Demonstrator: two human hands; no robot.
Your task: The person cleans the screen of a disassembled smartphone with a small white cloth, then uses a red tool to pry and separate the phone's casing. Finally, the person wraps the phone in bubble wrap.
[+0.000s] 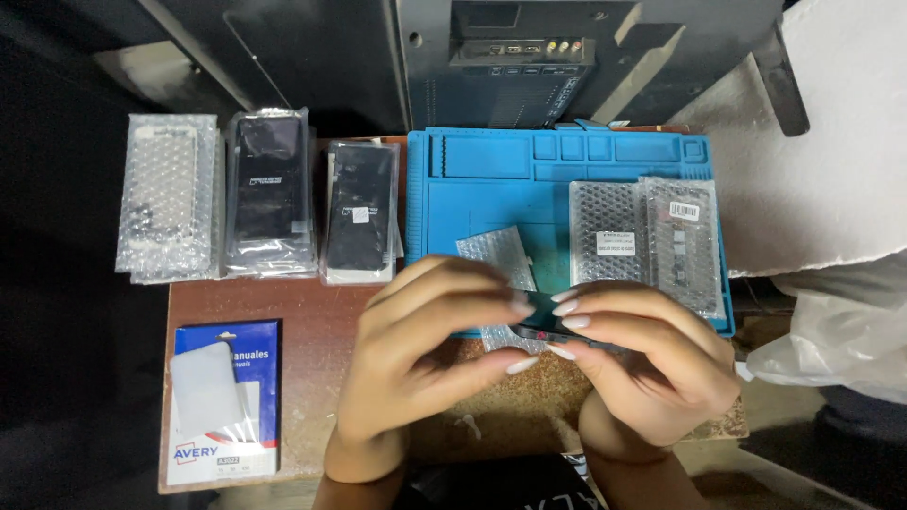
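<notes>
Nearest the camera: left hand and right hand, raised together over the front edge of the brown table. Between them a thin dark phone part with a small red patch, held edge-on, long axis running left to right.

Left hand: fingers curled, thumb and fingertips pinching the part's left end.

Right hand: fingers bent, closed on the right end, nails over the top edge. Both hands equally near; part spans the gap between them.

Behind, left to right: bubble-wrapped packets, bagged dark screens, blue work mat, more wrapped parts. Label pack at front left.
</notes>
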